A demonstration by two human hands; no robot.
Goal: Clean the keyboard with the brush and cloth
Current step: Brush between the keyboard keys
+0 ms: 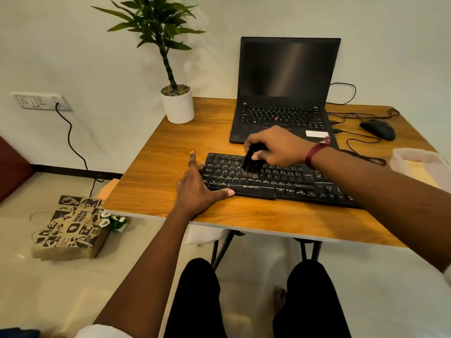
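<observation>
A black keyboard (288, 184) lies across the front of the wooden table (156, 167). My right hand (275, 147) grips a black brush (252, 163) whose bristles touch the keys in the keyboard's left half. My left hand (197, 189) lies flat with fingers spread at the keyboard's left end, thumb against its front edge. A pale cloth (419, 164) sits at the table's right edge, partly behind my right forearm.
An open black laptop (285, 93) stands behind the keyboard. A black mouse (378, 129) and cables lie at the back right. A potted plant (177, 103) stands at the back left corner. On the floor to the left lies a paper bag (70, 228).
</observation>
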